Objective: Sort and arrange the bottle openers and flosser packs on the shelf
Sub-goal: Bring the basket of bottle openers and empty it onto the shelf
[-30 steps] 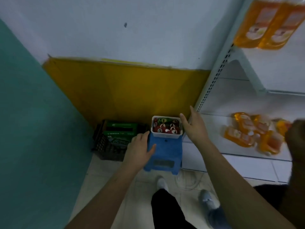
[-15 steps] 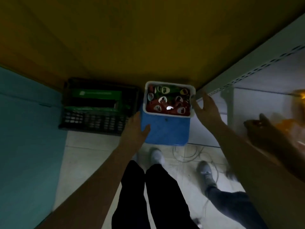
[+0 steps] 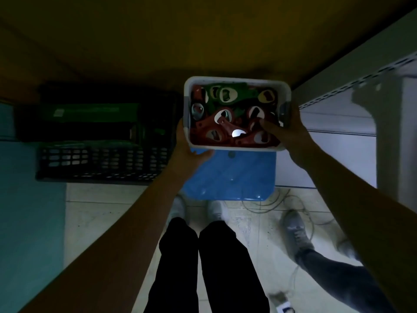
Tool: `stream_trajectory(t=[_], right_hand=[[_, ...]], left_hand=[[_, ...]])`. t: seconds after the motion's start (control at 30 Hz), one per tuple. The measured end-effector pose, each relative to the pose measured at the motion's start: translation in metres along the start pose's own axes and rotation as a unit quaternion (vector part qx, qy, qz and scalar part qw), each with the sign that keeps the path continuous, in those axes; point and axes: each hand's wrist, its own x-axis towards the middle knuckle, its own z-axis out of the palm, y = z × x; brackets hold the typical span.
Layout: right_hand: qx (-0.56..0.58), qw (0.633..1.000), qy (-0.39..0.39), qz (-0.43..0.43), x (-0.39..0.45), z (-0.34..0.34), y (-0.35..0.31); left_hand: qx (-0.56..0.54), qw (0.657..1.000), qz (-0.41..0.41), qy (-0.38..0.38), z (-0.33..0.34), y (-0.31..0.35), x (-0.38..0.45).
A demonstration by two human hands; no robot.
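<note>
A white plastic tub (image 3: 234,79) full of red and green bottle openers (image 3: 225,114) sits over the far end of a blue stool (image 3: 232,175). My left hand (image 3: 188,152) grips the tub's near left corner from below and at the side. My right hand (image 3: 284,132) grips the tub's right rim, with the thumb lying inside over the openers. No flosser packs can be made out; dark green packages (image 3: 90,111) lie in the crate to the left.
A black slatted crate (image 3: 101,161) stands on the floor left of the stool. A white shelf unit (image 3: 352,123) rises on the right. Another person's shoes and leg (image 3: 316,251) are on the tiled floor at the right, among loose cables.
My head has tipped down and nearer. Both hands have closed round the tub, the right thumb now inside it. The tub looks drawn towards me. The other person's hand has left the view.
</note>
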Motion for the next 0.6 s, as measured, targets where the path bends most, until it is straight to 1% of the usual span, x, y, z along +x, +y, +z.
stream_trajectory(t=[0.1, 0.27, 0.37, 0.47, 0.6], right_hand=[[0.026, 0.999, -0.033, -0.01, -0.01, 0.001, 0.0], [0.034, 0.998, -0.046, -0.019, -0.048, 0.006, -0.014], [0.034, 0.998, -0.052, -0.022, -0.086, 0.009, -0.033], [0.042, 0.997, -0.049, -0.031, -0.136, 0.01, -0.065], [0.016, 0.998, -0.043, -0.043, -0.209, 0.004, -0.116]], left_hand=[[-0.006, 1.0, -0.001, 0.002, -0.002, 0.002, -0.008], [-0.027, 1.0, 0.003, -0.003, -0.017, 0.022, -0.044], [-0.041, 0.999, 0.005, -0.009, -0.032, 0.052, -0.073], [-0.06, 0.998, 0.0, -0.008, -0.049, 0.093, -0.113], [-0.064, 0.997, 0.034, -0.006, -0.066, 0.154, -0.174]])
